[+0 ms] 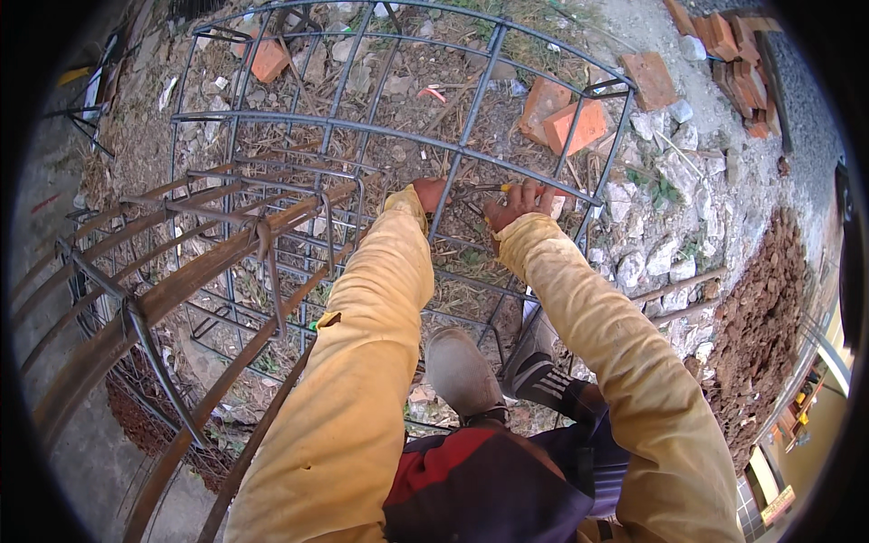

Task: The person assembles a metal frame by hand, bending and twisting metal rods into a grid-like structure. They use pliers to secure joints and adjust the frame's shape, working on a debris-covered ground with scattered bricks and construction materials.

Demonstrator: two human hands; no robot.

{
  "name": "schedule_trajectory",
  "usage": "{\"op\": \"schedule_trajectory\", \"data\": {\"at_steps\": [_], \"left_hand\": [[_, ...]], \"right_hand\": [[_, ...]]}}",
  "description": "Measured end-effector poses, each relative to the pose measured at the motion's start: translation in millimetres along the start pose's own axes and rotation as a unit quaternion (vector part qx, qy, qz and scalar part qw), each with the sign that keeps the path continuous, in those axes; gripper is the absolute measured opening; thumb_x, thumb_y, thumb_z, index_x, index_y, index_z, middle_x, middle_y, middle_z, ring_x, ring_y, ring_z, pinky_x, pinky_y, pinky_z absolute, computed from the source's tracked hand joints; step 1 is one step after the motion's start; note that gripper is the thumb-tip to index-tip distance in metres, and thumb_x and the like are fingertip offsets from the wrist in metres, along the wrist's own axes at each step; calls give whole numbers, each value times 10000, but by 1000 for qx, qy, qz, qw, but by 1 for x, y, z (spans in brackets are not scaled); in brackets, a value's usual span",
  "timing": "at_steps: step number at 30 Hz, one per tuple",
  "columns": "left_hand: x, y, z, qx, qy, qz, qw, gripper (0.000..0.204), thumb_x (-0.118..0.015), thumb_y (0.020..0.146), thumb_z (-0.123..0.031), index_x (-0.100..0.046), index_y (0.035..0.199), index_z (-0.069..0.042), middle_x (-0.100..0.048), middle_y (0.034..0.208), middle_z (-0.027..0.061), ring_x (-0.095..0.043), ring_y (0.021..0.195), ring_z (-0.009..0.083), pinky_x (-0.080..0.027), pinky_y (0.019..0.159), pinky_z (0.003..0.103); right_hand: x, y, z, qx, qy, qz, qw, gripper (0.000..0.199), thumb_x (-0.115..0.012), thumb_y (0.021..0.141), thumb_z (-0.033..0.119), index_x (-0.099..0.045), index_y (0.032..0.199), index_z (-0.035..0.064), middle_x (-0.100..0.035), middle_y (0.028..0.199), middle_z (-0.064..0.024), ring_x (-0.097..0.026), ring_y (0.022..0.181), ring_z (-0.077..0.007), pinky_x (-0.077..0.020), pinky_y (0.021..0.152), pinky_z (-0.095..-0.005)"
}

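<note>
Both my arms, in yellow sleeves, reach into a cage of tied steel bars (389, 134). My right hand (522, 206) is closed around the handles of a pair of pliers (493, 187); an orange-yellow handle shows, and its dark jaws point left toward my other hand. Beside a slanting bar (460, 149) of the cage, my left hand (430, 193) is closed, its fingers bent at the steel. What it grips is too small and partly hidden to make out. The jaws lie close to that bar; whether they touch it I cannot tell.
Rusty long bars with stirrups (172, 281) run along my left. Orange bricks (579, 125) lie beyond the cage, and more bricks (742, 68) are stacked far right. Rubble (665, 258) and a reddish soil heap (765, 326) lie right. My shoes (463, 371) stand amid the lower bars.
</note>
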State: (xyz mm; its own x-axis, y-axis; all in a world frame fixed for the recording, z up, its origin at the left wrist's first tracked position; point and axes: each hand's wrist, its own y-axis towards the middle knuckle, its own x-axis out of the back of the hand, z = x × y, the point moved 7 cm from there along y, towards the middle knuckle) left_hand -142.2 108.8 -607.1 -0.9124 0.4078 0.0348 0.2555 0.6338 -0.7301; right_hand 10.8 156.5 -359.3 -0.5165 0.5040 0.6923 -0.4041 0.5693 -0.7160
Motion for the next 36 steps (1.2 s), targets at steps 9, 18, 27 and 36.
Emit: {"op": "schedule_trajectory", "data": {"at_steps": [9,18,27,36], "left_hand": [[1,-20,-17,84,-123,-17,989,652,-540,948,-396,-397,1346,100,-527,1258,203,-606,1068,266,-546,796,376],[7,-34,-24,120,-116,-5,986,627,-554,946,-373,-404,1351,81,-493,1332,195,-589,1112,275,-542,814,382],[-4,-27,-47,86,-185,-45,978,476,-372,1002,-420,-620,1176,-53,-688,1004,111,-663,868,231,-566,742,377],[4,-53,-48,136,-254,-3,958,562,-591,923,-400,-522,1255,48,-562,1229,141,-602,1047,263,-521,819,395]], "right_hand": [[1,2,3,54,-28,-136,989,272,-493,903,261,-677,1064,142,-533,1206,-207,-424,1194,-417,-222,996,-694],[14,2,2,17,112,-20,993,270,-486,916,274,-630,1080,115,-538,1140,-202,-496,1140,-426,-370,897,-647],[-113,82,-34,-77,243,87,963,349,-559,911,350,-550,1071,40,-644,970,-223,-646,930,-372,-509,781,-526],[-56,4,7,-55,681,332,650,612,-812,723,176,-455,1196,26,-615,843,-111,-658,767,-235,-564,642,-393]]}}
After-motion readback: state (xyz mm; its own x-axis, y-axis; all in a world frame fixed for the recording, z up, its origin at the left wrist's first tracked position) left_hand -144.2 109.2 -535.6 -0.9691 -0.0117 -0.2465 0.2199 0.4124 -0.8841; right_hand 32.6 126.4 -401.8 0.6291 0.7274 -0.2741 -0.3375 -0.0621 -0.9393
